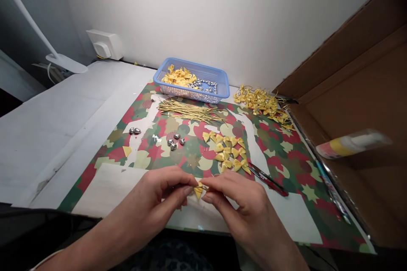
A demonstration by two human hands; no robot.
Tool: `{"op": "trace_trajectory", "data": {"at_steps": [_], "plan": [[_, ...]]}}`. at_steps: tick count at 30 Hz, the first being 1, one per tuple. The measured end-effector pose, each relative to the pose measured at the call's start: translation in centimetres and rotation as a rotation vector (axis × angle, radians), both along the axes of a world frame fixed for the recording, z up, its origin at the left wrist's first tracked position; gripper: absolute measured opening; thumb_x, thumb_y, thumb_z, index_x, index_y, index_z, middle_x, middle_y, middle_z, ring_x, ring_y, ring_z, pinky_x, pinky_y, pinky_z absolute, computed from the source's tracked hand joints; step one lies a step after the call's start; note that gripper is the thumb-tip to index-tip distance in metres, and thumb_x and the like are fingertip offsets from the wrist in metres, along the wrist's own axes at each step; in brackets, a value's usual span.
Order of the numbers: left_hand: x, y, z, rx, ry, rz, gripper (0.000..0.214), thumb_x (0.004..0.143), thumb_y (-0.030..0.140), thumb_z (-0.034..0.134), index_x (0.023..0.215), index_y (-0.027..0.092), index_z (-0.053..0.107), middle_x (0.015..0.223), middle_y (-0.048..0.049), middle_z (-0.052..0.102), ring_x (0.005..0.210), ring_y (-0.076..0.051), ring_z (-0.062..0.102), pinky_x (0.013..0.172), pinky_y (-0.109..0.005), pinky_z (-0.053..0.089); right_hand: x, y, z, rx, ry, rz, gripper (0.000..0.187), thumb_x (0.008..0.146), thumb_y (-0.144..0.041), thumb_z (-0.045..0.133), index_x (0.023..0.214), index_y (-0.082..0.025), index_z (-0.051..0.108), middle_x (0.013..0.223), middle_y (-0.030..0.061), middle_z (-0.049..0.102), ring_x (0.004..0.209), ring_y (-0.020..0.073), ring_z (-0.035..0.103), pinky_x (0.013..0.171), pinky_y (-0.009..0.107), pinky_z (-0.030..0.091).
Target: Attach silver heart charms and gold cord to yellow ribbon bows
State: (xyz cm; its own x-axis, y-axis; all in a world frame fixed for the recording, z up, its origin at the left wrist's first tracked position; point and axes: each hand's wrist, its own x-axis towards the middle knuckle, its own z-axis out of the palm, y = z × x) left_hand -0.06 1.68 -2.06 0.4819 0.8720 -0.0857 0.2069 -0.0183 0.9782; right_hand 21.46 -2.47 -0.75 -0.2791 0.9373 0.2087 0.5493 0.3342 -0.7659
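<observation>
Between my two hands, low in the head view, is a small yellow ribbon bow (198, 191). My left hand (159, 199) pinches its left side with thumb and forefinger. The right side is pinched by my right hand (240, 201), near a small shiny bit I cannot make out. Just beyond my right hand several yellow bows (226, 151) lie in loose rows. Dark scissors or snips with a red part (269, 180) rest right of them. Several silver bells (174, 140) sit in the middle of the patterned sheet, with more silver bells (135, 130) to the left.
A blue basket (190, 94) at the back holds yellow bows and silver beads. Gold wire ties (190, 111) lie before it. A pile of finished-looking yellow bows (262, 103) is at the back right. A cardboard box wall (356, 106) and a bottle (349, 145) stand right.
</observation>
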Motion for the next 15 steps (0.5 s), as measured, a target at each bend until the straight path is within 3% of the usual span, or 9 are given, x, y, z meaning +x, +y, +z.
{"op": "trace_trajectory", "data": {"at_steps": [5,15], "plan": [[0.23,-0.02,0.17,0.218,0.103,-0.053,0.025,0.104,0.025,0.060,0.090,0.021,0.080,0.077,-0.0032,0.072,0.067,-0.017,0.066,0.062,-0.024,0.048,-0.18,-0.04,-0.56,0.051,-0.201,0.036,0.013,0.101,-0.015,0.063,0.100,-0.017,0.075,0.082,0.0065,0.075,0.074,0.0232,0.068,0.065,0.035,0.051],[0.10,-0.11,-0.15,0.197,0.120,-0.129,0.026,0.105,0.026,0.058,0.093,0.022,0.081,0.079,-0.0018,0.073,0.067,-0.017,0.063,0.062,-0.025,0.046,-0.35,-0.05,-0.81,0.003,-0.303,0.054,0.011,0.101,-0.015,0.062,0.096,-0.019,0.071,0.085,0.0065,0.076,0.077,0.0246,0.069,0.067,0.035,0.048]]}}
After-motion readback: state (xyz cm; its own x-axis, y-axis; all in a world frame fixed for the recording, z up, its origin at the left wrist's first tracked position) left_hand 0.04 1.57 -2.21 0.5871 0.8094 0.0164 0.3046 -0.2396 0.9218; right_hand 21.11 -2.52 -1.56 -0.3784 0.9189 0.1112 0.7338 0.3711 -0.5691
